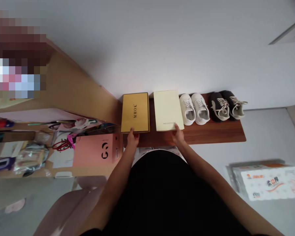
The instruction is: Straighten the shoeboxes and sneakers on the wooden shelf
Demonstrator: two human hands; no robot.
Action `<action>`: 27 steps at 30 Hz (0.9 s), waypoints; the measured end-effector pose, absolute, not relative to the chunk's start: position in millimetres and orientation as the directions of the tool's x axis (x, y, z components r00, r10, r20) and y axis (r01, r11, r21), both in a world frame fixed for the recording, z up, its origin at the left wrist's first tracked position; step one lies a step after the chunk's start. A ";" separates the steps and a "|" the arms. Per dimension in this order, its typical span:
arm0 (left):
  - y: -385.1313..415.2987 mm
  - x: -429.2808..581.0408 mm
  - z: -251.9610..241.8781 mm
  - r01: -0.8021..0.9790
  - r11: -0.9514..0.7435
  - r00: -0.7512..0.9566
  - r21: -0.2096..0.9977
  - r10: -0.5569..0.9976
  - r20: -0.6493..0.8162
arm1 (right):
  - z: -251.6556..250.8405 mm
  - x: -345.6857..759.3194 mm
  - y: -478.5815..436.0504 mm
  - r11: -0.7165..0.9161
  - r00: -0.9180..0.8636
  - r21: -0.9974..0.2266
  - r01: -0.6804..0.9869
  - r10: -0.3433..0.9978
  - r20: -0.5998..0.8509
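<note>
A golden-yellow shoe box [141, 111] marked "MMOK" sits at the left of a dark wooden shelf board [211, 136]. My left hand [133, 138] grips its near edge, thumb on the lid and the other fingers partly hidden below. Beside it, with a narrow gap, is a cream shoe box [167, 108] with small lettering at its near edge. My right hand [178, 135] holds that near edge close to the right corner, thumb on top. Just right of the cream box stand white sneakers [200, 111], and farther right are black sneakers [220, 108].
On the left, a cluttered desk [88, 172] carries a pink box [95, 150], red-handled scissors [62, 145] and plastic bags. A tan panel [81, 85] rises beside the shelf. A white pack of tissue paper [270, 183] lies at the lower right. A pale wall [162, 49] stands behind.
</note>
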State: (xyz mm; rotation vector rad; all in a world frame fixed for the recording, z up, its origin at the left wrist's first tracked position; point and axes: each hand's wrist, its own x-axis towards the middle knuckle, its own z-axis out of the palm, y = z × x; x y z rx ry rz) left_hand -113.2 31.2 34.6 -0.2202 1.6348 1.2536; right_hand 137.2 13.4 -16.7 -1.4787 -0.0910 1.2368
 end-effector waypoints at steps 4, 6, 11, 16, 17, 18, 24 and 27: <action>18.9 -126.3 54.8 -0.470 0.366 -0.570 0.803 0.568 -0.593 | 18.0 133.0 8.6 -0.148 0.672 -0.887 -0.437 0.602 -0.431; 7.4 -134.7 63.5 -0.137 0.308 -0.634 0.941 0.703 -0.322 | 40.0 134.5 1.5 -0.097 0.755 -0.971 -0.218 0.614 -0.231; -17.8 -151.5 63.3 0.768 -0.005 -0.138 0.641 0.975 0.173 | 68.8 128.9 -27.6 0.012 0.454 -0.850 0.527 0.842 0.293; -22.1 -153.8 27.2 0.893 -0.339 0.364 0.297 0.931 -0.031 | 36.5 114.1 -44.3 0.200 -0.059 -0.452 0.869 0.950 0.307; -22.0 -153.7 18.0 0.887 -0.376 0.408 0.269 0.910 -0.074 | 27.1 112.6 -45.0 0.211 -0.118 -0.381 0.900 0.960 0.252; -21.8 -153.9 9.0 0.878 -0.407 0.444 0.254 0.889 -0.111 | 18.0 111.6 -45.0 0.224 -0.170 -0.317 0.922 0.967 0.189; -12.5 -155.7 -25.6 0.883 -0.412 0.458 0.224 0.861 -0.221 | -16.7 107.0 -29.8 0.277 -0.298 -0.174 0.945 0.949 -0.106; -6.5 -151.9 -31.5 0.886 -0.391 0.449 0.249 0.857 -0.251 | -24.6 103.1 -18.9 0.263 -0.296 -0.185 0.947 0.936 -0.187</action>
